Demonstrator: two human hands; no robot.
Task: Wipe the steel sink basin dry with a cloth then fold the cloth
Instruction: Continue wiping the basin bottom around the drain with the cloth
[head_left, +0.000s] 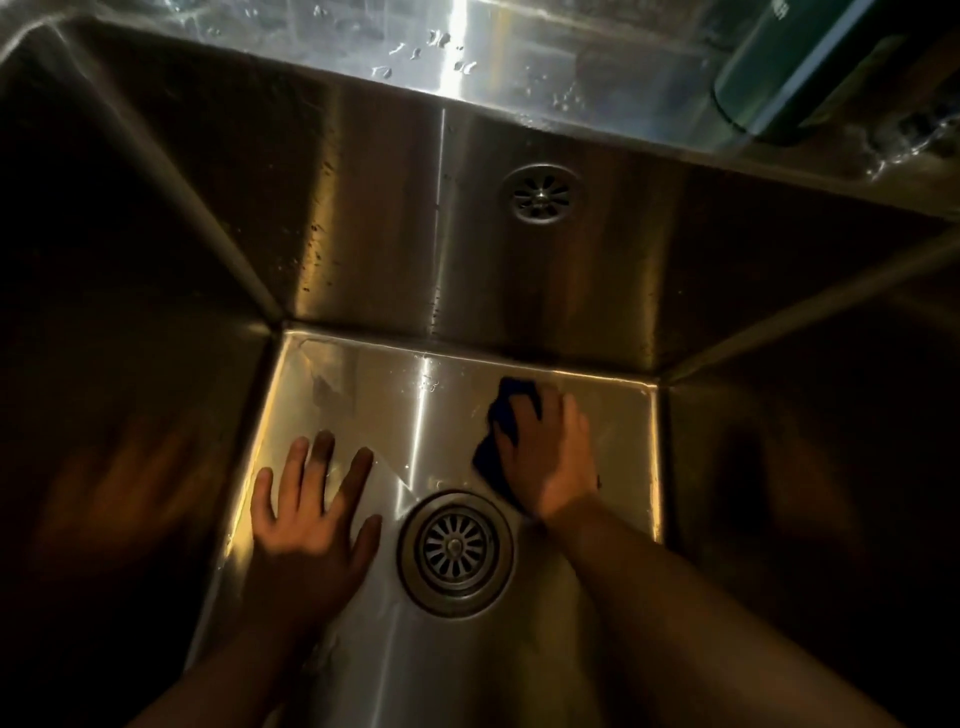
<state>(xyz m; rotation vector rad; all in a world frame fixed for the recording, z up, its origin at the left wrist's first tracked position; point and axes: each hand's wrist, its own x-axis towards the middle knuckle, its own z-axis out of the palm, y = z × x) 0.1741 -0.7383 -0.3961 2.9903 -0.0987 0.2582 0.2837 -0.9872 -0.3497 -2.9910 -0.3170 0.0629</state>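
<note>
Steel sink (363, 218), dimly lit: left hand (311, 525) lies flat, fingers spread, left of the drain (455, 553); right hand (550, 462) grips a dark cloth (514, 400) beyond it. Green container (779, 78) far right.

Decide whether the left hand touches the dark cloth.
Apart. The head view shows the left hand spread left of the drain, while the right hand holds the cloth right of it, bare sink floor between.
</note>
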